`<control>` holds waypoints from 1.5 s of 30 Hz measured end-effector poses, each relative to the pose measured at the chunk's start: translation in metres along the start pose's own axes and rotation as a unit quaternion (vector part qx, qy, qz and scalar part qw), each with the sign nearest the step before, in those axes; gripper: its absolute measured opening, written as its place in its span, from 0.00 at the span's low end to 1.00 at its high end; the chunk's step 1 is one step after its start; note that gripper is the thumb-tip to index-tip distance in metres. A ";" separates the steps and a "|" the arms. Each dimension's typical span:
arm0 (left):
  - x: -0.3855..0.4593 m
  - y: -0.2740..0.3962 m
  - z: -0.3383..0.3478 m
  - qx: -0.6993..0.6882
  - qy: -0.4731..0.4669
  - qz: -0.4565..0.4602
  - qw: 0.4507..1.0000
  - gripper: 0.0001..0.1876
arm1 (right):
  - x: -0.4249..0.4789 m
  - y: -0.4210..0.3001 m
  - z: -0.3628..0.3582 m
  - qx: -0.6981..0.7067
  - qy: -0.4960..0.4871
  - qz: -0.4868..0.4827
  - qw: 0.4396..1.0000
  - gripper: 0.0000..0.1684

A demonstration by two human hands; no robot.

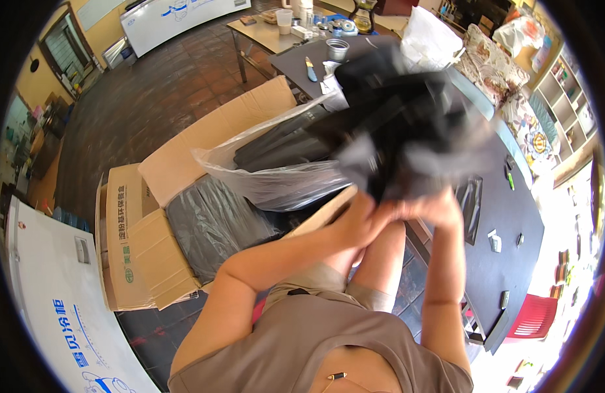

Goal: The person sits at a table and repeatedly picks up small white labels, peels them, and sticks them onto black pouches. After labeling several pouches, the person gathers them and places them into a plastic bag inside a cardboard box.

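Observation:
Both of my hands are at the near end of a blurred bundle of black plastic (405, 118), probably a bag, raised over the table edge. My left hand (360, 221) and my right hand (432, 206) grip it close together, just above my knees. Motion blur hides its folds and exact shape. To the left stands an open cardboard box (169, 147) with printed writing. Inside lies a dark stack wrapped in clear plastic (214, 226). Beside that, an open clear plastic bag (287, 184) holds long black stacked items (282, 140), partly hidden by the bundle.
A dark table (504, 245) extends right, bearing a flat black plastic packet (468, 211), a blue-handled knife (310, 69), a metal tin (337, 49) and a white plastic bag (430, 39). A white chest freezer (51, 294) stands at left; a red chair (533, 317) is at right.

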State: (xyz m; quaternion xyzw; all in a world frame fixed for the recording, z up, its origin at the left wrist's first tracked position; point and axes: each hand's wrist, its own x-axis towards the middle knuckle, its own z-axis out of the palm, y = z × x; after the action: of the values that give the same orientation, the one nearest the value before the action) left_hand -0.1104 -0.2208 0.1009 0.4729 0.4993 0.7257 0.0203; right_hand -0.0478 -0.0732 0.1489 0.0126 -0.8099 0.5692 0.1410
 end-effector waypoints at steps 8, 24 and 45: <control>0.044 -0.044 -0.021 -0.397 0.355 -0.017 0.846 0.22 | 0.194 -0.067 0.030 -0.295 -0.397 -0.075 0.866 0.64; -0.056 0.001 -0.119 0.575 -0.164 -0.096 0.796 0.21 | 0.244 0.058 0.090 -0.351 -0.566 0.053 0.745 0.69; -0.009 0.074 -0.199 0.593 -0.141 0.067 0.790 0.06 | 0.185 0.026 0.154 -0.482 -0.454 0.002 0.749 0.59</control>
State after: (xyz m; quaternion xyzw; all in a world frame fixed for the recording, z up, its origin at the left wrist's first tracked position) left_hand -0.2128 -0.4026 0.1390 0.5215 0.7901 0.2117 -0.2428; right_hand -0.2632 -0.1807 0.1221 0.1988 -0.9452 0.0310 -0.2570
